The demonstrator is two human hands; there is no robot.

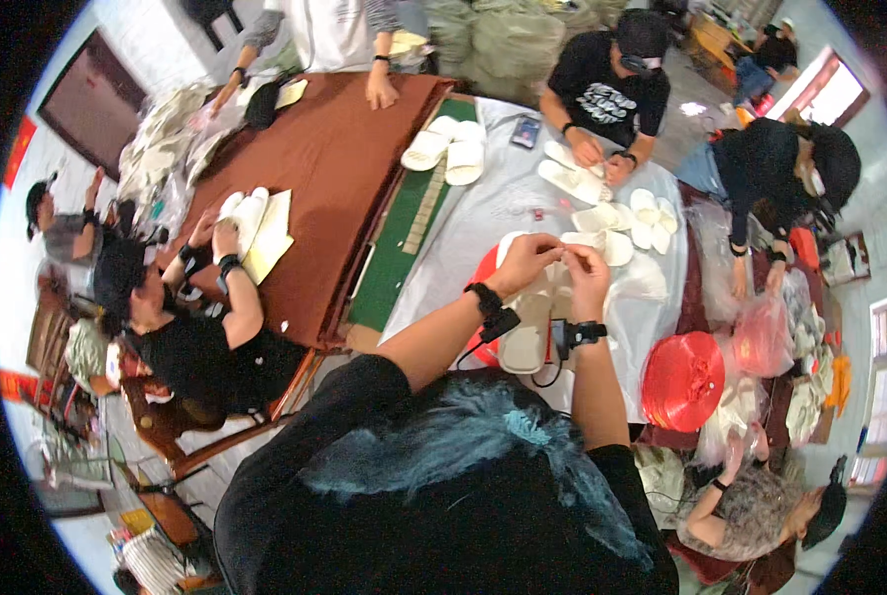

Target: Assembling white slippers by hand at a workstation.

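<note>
My left hand (527,262) and my right hand (588,274) meet over the table, fingertips pinched together. Whatever is between them, if anything, is too small to make out. Below my wrists, close to my body, lies a pale slipper (526,335), partly covered by my hands and wristbands. A red round item (487,266) shows in part beside my left wrist. Just beyond my fingers several white slippers (602,246) are spread over the pale plastic sheet (433,273).
A roll of red plastic ribbon (683,382) rests right of my right forearm. Further off are a pair of white slippers (445,149), a phone (525,133) and a brown-covered table (334,139). Co-workers sit or stand on all sides; one across handles a slipper (570,178).
</note>
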